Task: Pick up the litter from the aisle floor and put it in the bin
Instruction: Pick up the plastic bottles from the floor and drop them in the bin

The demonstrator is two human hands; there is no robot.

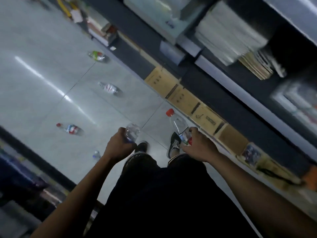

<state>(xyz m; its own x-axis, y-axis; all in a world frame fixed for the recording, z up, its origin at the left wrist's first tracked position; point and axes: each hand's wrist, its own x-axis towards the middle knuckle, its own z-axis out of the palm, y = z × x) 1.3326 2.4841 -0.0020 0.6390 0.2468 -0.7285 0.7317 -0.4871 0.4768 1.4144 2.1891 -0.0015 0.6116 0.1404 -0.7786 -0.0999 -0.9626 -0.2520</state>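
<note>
Our left hand (120, 143) squeezes a crumpled bottle (132, 133). Our right hand (195, 143) holds a red-cap bottle (177, 123) near its bottom, cap pointing away from us. We see no bin. More litter lies left of our shoes (142, 146): a small bottle (96, 154) is nearest, on our left hand's side.

shelving (214, 93): right of aisle | cardboard boxes (181, 97): row along its base
</note>
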